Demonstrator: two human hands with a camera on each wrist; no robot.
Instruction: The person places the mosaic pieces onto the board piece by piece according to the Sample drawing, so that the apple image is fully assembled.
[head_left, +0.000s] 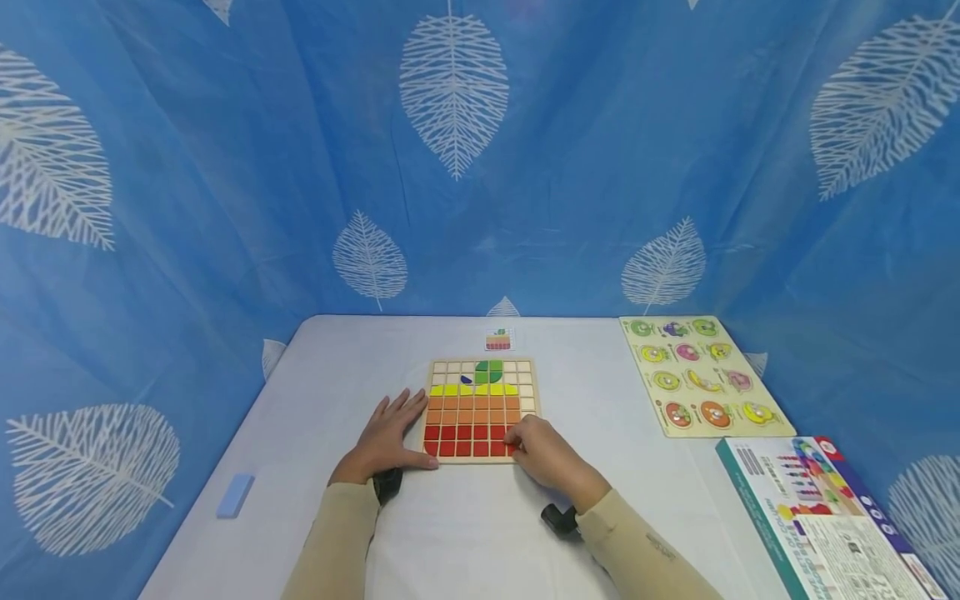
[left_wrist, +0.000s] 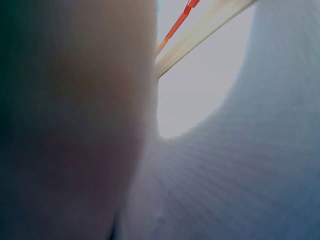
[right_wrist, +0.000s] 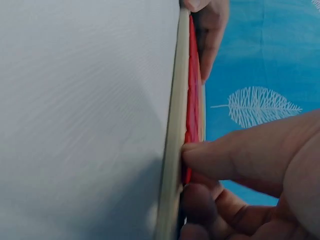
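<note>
A wooden grid board (head_left: 528, 404) lies on the white table, with rows of red, orange and yellow tiles across it. Green tiles (head_left: 488, 371) and a small dark blue piece (head_left: 466, 379) sit near its top. My left hand (head_left: 386, 435) rests along the board's left side, fingers spread and thumb at the lower left corner. At the lower right corner, my right hand (head_left: 551, 454) pinches a red tile (right_wrist: 187, 172) with curled fingers; the thumb touches it in the right wrist view. The fingers partly hide that corner. The left wrist view is mostly blurred.
Behind the board lies a small picture card (head_left: 498, 339). A fruit puzzle board (head_left: 705, 375) and a colourful box (head_left: 832, 517) lie to the right. On the left is a light blue block (head_left: 236, 496). A blue leaf-patterned curtain (head_left: 525, 233) surrounds the table.
</note>
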